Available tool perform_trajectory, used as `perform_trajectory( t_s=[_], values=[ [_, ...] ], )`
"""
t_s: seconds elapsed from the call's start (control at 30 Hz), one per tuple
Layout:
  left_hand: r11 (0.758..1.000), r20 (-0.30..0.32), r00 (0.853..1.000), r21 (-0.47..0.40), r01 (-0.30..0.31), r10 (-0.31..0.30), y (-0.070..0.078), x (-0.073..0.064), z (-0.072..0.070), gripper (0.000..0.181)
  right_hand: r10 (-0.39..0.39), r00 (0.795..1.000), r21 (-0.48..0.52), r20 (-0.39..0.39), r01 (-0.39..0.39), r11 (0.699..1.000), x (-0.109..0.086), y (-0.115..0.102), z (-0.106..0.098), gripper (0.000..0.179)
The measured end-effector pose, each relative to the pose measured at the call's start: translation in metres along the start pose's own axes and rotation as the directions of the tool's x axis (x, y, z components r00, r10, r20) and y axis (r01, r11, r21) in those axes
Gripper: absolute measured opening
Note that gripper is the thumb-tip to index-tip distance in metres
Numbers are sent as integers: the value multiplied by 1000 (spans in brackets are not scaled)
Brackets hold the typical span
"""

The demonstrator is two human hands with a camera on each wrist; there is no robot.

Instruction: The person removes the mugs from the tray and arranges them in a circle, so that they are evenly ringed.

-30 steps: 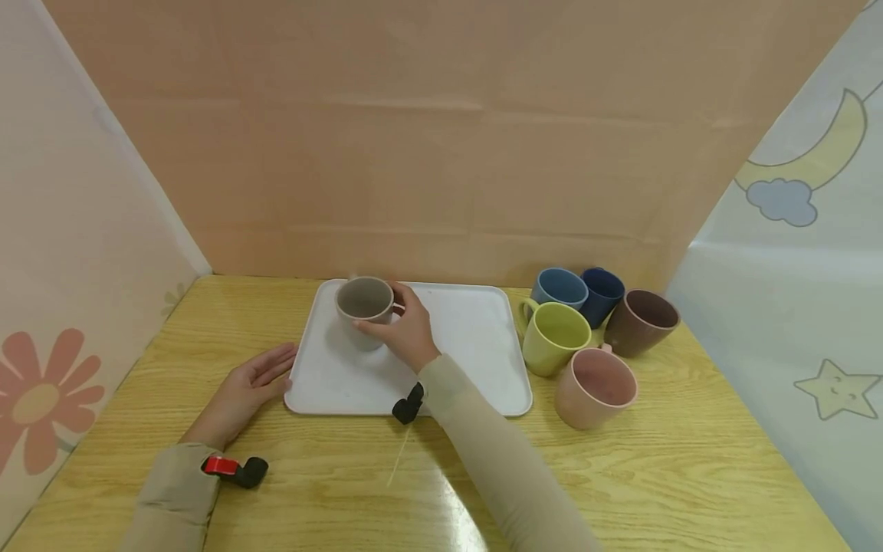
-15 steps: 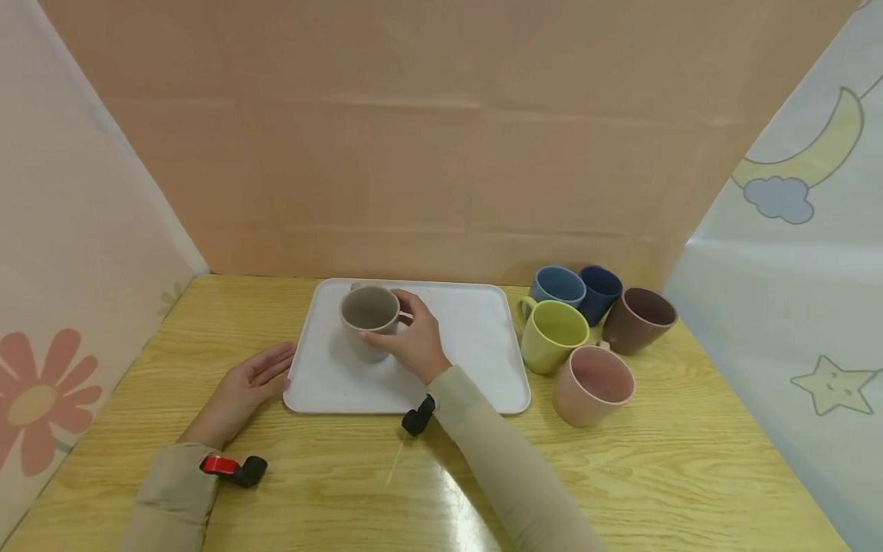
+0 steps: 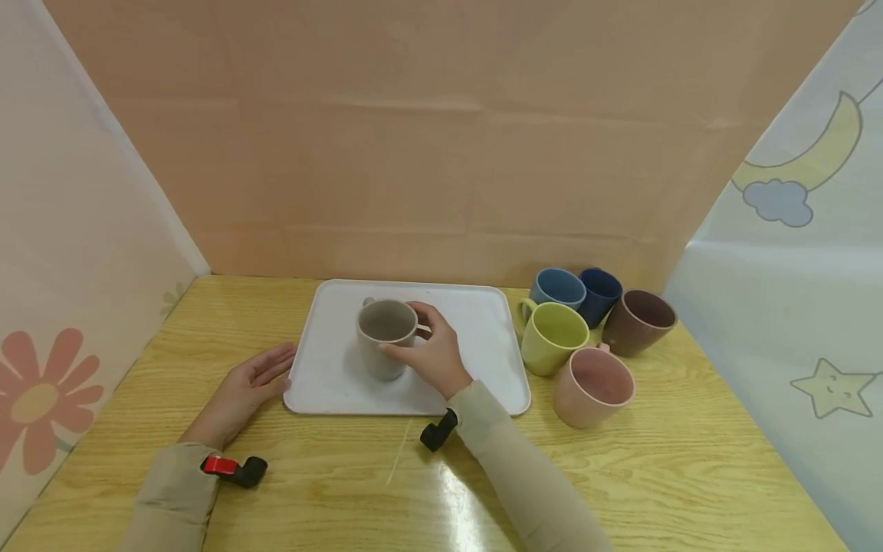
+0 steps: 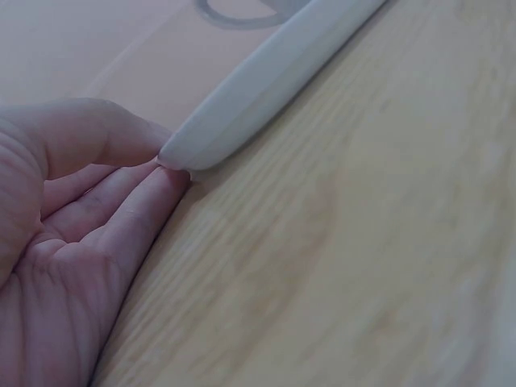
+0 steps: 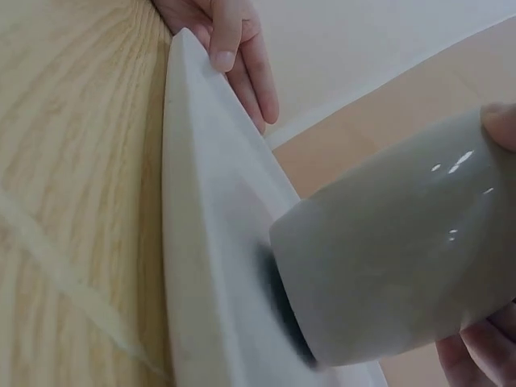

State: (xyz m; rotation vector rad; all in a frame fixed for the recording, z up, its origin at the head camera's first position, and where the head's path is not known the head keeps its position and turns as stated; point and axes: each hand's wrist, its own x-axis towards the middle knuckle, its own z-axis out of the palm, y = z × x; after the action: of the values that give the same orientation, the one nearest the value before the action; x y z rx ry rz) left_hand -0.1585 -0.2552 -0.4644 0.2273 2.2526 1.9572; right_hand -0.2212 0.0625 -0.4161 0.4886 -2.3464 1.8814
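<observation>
My right hand (image 3: 438,353) grips a grey mug (image 3: 386,333) from its right side, thumb at the near side and fingers at the far side. The mug is roughly upright, mouth up, over the left-middle part of a white tray (image 3: 469,360). In the right wrist view its base is close over the tray, with a dark shadow beneath. The mug's handle (image 4: 230,24) shows as an arc in the left wrist view, on the far side. My left hand (image 3: 241,391) lies at the tray's left front corner, fingers straight, thumb and fingertips touching the rim.
Right of the tray stand a yellow mug (image 3: 541,345), a pink mug (image 3: 582,395), a light blue mug (image 3: 557,287), a dark blue mug (image 3: 599,303) and a brown mug (image 3: 631,333), close together. Behind the wooden table (image 3: 331,475) rises an orange-brown backdrop (image 3: 428,169).
My right hand has brought the grey mug toward me and to the right, from the tray's back left nearer its middle. The left hand has stayed at the tray's corner.
</observation>
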Motion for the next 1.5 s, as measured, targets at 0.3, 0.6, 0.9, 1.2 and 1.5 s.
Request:
perform_trajectory(
  t_s=[0.3, 0.6, 0.9, 1.2, 1.5],
  values=[
    [1000, -3, 1000, 9, 8, -8, 2, -1, 1, 71, -20, 1000, -17, 18, 20, 1000, -12, -3, -19, 72],
    [1000, -11, 1000, 12, -10, 10, 1, -1, 0, 70, 13, 1000, -5, 15, -13, 1000, -22, -6, -38, 72],
    [1000, -4, 1000, 13, -5, 6, 0, -1, 0, 71, -36, 999, -64, -8, 35, 997, -35, -13, -62, 72],
    [1000, -1, 1000, 16, -11, 11, 0, -1, 1, 71, -121, 992, -103, -41, 117, 988, -46, -36, -103, 74],
    [1000, 3, 1000, 11, -13, 13, 0, -1, 0, 71, -163, 979, -46, -122, 158, 986, -71, -70, -154, 76]
  ],
)
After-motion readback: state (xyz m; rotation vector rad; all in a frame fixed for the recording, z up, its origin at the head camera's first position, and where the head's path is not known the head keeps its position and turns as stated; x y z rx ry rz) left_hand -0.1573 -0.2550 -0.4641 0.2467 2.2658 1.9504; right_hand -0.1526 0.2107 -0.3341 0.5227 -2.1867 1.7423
